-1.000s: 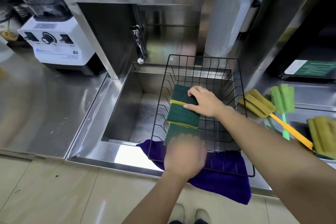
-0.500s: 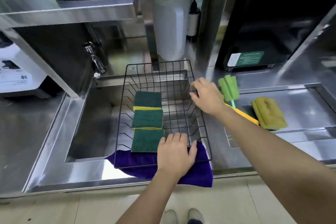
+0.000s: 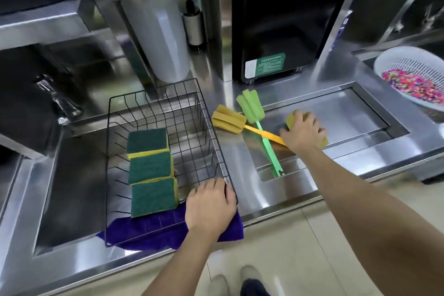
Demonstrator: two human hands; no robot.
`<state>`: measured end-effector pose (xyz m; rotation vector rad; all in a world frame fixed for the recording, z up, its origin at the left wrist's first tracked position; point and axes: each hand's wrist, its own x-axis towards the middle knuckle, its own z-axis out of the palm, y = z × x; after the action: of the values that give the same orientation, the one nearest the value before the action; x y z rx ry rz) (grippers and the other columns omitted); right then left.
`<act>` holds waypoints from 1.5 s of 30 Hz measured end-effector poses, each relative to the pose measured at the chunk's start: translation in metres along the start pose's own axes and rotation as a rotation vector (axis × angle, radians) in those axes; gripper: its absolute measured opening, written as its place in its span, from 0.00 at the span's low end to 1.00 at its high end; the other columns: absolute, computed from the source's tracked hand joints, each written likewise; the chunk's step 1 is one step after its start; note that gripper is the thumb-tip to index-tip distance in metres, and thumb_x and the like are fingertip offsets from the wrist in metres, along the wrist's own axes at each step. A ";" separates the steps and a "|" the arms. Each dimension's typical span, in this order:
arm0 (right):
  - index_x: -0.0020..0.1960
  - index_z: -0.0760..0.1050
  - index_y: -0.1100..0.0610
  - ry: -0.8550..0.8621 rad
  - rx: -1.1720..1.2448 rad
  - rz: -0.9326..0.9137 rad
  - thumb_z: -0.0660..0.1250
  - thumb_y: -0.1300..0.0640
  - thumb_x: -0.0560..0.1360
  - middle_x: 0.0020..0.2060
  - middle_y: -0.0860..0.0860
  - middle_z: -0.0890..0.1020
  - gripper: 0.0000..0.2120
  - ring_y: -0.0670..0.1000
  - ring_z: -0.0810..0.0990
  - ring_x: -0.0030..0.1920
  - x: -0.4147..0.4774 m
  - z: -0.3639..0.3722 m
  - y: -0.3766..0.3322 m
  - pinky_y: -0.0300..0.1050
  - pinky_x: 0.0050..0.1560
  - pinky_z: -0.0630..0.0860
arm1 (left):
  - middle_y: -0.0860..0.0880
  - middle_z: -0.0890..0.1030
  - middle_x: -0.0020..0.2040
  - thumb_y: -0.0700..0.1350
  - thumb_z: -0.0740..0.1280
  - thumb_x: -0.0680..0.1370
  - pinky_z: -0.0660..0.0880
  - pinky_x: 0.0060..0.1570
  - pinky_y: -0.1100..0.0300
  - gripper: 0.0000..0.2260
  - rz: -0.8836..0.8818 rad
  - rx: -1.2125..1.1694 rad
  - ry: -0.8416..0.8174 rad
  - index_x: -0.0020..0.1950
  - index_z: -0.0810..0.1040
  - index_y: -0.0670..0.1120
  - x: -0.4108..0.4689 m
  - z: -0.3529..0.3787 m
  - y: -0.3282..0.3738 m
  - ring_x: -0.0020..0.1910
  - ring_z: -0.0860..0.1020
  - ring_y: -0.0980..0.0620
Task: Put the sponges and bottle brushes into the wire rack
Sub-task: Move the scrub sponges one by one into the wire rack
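Note:
A black wire rack sits over the sink with three green-and-yellow sponges lined up inside along its left side. My left hand rests on the rack's near right corner, fingers curled on the rim. To the right, on the steel counter, a yellow bottle brush and a green bottle brush lie crossed. My right hand covers a yellow sponge just beyond the brush handles, fingers closing over it.
A purple cloth lies under the rack's front edge. A tap stands at the sink's back left. A white colander of coloured bits sits far right. A soap pump bottle and black machine stand behind.
My right hand left the rack's right rim and moved right onto the yellow sponge. My left hand slid to the rack's near right corner. The view shifted right.

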<state>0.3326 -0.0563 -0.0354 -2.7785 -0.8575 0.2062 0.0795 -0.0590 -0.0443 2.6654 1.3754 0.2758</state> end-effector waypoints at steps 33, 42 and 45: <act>0.57 0.70 0.57 0.007 0.977 -0.372 0.68 0.66 0.66 0.54 0.50 0.66 0.21 0.47 0.67 0.52 -0.022 -0.048 -0.143 0.24 0.50 0.65 | 0.47 0.78 0.30 0.47 0.54 0.73 0.71 0.32 0.55 0.15 -0.110 -0.017 0.192 0.34 0.77 0.44 0.005 -0.014 -0.052 0.30 0.76 0.45; 0.62 0.65 0.56 -0.259 0.973 -0.419 0.71 0.63 0.69 0.53 0.51 0.70 0.25 0.49 0.72 0.52 -0.031 -0.004 -0.209 0.43 0.52 0.72 | 0.47 0.77 0.31 0.46 0.55 0.73 0.70 0.33 0.55 0.14 -0.189 -0.021 0.190 0.35 0.76 0.44 -0.003 -0.015 -0.071 0.31 0.74 0.46; 0.62 0.65 0.61 -0.317 0.975 -0.386 0.72 0.59 0.70 0.48 0.49 0.73 0.25 0.48 0.72 0.49 -0.032 0.007 -0.231 0.38 0.45 0.72 | 0.48 0.76 0.30 0.46 0.55 0.73 0.70 0.33 0.56 0.13 -0.166 -0.022 0.192 0.35 0.76 0.44 -0.003 -0.014 -0.072 0.31 0.73 0.47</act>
<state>0.1809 0.1119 0.0185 -1.6696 -0.9842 0.7665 0.0174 -0.0200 -0.0448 2.5426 1.6271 0.5363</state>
